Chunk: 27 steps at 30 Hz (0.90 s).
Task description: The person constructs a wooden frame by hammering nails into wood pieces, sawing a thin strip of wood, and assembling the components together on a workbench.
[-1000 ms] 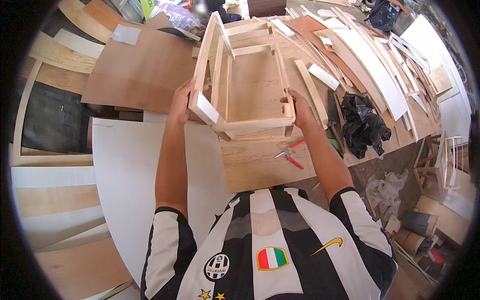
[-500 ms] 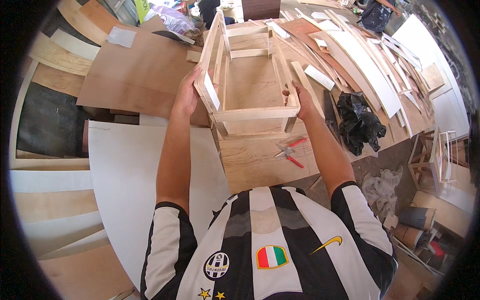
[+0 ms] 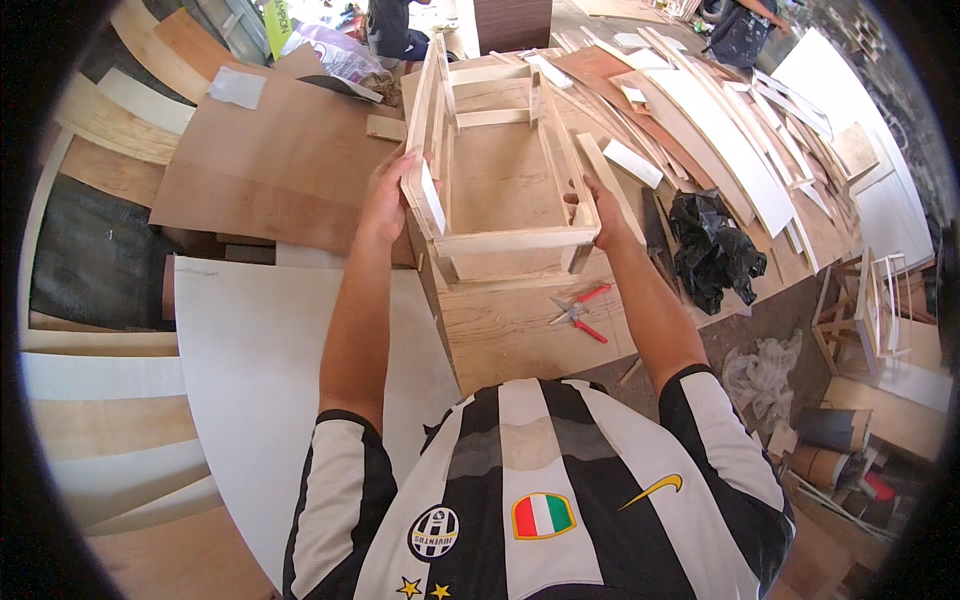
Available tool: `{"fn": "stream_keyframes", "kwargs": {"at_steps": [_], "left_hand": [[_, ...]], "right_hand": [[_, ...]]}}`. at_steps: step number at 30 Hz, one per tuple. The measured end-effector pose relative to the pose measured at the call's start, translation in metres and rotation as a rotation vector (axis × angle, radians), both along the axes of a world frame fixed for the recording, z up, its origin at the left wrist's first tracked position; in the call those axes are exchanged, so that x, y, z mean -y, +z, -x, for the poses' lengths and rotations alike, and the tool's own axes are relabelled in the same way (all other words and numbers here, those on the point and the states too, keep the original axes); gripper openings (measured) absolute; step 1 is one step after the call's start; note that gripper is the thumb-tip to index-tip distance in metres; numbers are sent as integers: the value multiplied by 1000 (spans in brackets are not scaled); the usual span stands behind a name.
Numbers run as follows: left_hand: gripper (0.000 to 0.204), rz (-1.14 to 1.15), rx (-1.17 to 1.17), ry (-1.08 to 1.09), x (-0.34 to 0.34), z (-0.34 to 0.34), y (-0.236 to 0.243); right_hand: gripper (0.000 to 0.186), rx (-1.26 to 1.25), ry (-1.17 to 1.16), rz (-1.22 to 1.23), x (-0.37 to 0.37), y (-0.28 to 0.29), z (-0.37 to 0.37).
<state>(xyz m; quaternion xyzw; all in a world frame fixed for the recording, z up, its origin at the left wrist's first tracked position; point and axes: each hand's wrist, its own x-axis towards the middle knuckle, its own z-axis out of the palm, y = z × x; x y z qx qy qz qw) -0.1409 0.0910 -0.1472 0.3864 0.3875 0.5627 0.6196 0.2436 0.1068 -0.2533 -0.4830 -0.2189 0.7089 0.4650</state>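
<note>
A pale wooden frame, open and box-like with short legs, stands on the plywood worktable. My left hand grips its left side, where a small white strip is fixed to the wood. On the opposite side my right hand is closed around the right rail near the front corner, its fingertips showing inside the frame. Red-handled pliers lie spread on the table in front of the frame, close below my right hand.
A crumpled black plastic bag sits right of the frame. Long boards and strips pile up behind it. A big white panel and brown sheet are at the left. Two other people are at the far side.
The view has shifted slightly, so the frame and both hands appear a little lower or moved. Both hands keep hold of the wooden frame; the pliers have stayed put on the table.
</note>
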Motion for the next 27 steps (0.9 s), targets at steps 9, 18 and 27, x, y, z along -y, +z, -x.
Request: {"fn": "stream_keyframes", "kwargs": {"at_steps": [9,18,27], "left_hand": [[58,35,19,1,11,-4,-7],[52,81,-27,189,62,0,-53],[50,99,-79,245,77,-7,-72]], "right_hand": [[42,19,17,-5,7,-13,-4],[49,10,-23,-18,49,-80,27],[53,-35,-13,84,60,-103,24]]}}
